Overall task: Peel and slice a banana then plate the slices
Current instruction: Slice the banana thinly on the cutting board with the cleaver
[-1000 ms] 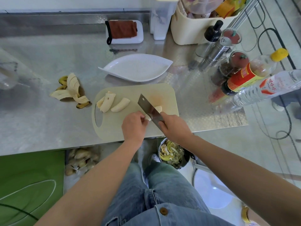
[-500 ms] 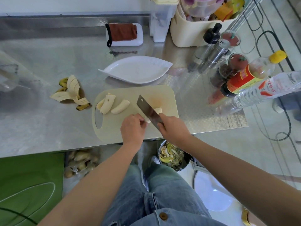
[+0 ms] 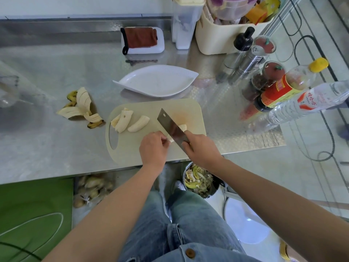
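Note:
A beige cutting board (image 3: 190, 108) lies on the steel counter. My right hand (image 3: 202, 150) grips the handle of a cleaver (image 3: 171, 127), its blade down across a peeled banana piece (image 3: 182, 127) near the board's front. My left hand (image 3: 154, 148) holds the near end of that piece with curled fingers, just left of the blade. Several longer peeled banana pieces (image 3: 130, 121) rest on the board's left side. A white leaf-shaped plate (image 3: 156, 80) stands behind the board with nothing on it.
Banana peels (image 3: 81, 106) lie left of the board. Spice jars, a shaker (image 3: 249, 61) and bottles (image 3: 287, 87) crowd the right side. A cream bin (image 3: 226, 35) and a cloth on a white tray (image 3: 141, 40) stand at the back. A scrap pot (image 3: 200, 182) sits below the counter edge.
The view has shifted slightly. The cleaver and both hands stay over the same banana piece, the blade a little nearer my left fingers.

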`<state>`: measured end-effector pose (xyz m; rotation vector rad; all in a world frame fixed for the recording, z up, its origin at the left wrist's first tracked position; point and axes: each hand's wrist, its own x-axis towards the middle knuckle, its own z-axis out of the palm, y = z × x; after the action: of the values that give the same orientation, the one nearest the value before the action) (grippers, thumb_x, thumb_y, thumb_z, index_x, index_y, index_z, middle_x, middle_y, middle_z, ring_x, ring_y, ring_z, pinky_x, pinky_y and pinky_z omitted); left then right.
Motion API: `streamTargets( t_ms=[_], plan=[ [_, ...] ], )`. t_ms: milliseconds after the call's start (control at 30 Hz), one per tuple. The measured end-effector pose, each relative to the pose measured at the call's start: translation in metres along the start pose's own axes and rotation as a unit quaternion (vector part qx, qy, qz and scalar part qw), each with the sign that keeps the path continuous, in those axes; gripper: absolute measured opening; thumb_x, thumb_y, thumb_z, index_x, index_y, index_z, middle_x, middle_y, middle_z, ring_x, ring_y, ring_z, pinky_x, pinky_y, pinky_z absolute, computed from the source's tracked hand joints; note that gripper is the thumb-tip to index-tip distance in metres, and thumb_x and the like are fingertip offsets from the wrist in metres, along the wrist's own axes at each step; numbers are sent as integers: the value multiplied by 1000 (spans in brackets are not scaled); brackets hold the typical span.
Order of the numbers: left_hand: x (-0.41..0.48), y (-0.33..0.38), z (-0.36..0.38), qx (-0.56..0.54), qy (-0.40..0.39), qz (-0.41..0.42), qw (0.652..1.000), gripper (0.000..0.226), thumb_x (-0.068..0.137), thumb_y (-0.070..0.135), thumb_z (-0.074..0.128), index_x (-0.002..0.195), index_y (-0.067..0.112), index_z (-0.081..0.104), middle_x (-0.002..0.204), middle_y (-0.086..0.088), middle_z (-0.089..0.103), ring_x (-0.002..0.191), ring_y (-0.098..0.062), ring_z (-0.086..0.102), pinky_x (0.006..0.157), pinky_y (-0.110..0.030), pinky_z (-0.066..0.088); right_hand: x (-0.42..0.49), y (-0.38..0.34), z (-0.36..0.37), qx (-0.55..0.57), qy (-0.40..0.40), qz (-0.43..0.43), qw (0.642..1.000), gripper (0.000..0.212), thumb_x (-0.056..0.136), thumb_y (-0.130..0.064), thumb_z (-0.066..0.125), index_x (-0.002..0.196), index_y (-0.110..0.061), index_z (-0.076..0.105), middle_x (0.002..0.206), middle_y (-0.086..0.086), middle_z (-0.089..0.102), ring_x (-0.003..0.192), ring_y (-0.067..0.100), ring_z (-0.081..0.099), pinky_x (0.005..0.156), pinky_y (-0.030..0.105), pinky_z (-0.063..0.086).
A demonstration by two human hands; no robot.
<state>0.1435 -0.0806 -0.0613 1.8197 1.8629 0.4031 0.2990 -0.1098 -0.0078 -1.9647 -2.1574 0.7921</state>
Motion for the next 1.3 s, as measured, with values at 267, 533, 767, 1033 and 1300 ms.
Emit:
streamTargets(
  t_ms=[267, 533, 767, 1033, 1300],
  plan=[
    [0, -1, 0, -2, 1, 5, 1000, 13, 83, 34, 71, 85, 21, 71, 82, 6, 67, 77, -17, 60, 64, -29, 44, 2, -1, 3, -27, -21, 10, 999, 14, 96, -22, 41, 86, -17, 32, 69, 4, 46, 62, 29, 44, 50, 31, 26],
    [-1, 1, -3, -9, -1, -5, 1000, 13, 82, 33, 72, 85, 20, 72, 82, 4, 68, 77, -19, 61, 63, -29, 43, 4, -1, 4, -34, -40, 17, 998, 10, 97, -22, 40, 91, -17, 34, 72, 5, 46, 63, 28, 44, 48, 30, 23],
    [0, 2, -3, -6, -2, -2, 1000, 10, 83, 31, 72, 86, 21, 71, 85, 4, 69, 79, -19, 62, 66, -31, 46, 1, -2, -1, 3, 2, -3, 1000, 13, 95, -20, 43, 87, -19, 33, 68, 0, 46, 60, 25, 43, 46, 29, 23],
    [0, 1, -2, -10, -4, -7, 1000, 10, 82, 31, 71, 82, 21, 71, 80, 6, 68, 75, -17, 61, 64, -33, 50, 1, -1, 1, -17, -17, -2, 1000, 14, 96, -20, 42, 86, -17, 32, 68, 3, 47, 61, 28, 44, 49, 31, 25],
    [0, 3, -3, -11, -5, -15, 1000, 11, 82, 31, 72, 83, 20, 72, 80, 5, 68, 75, -18, 61, 62, -28, 41, 1, -1, 5, -34, -47, 17, 998, 7, 98, -22, 39, 94, -17, 37, 74, 4, 48, 65, 27, 47, 51, 30, 28]
  ],
)
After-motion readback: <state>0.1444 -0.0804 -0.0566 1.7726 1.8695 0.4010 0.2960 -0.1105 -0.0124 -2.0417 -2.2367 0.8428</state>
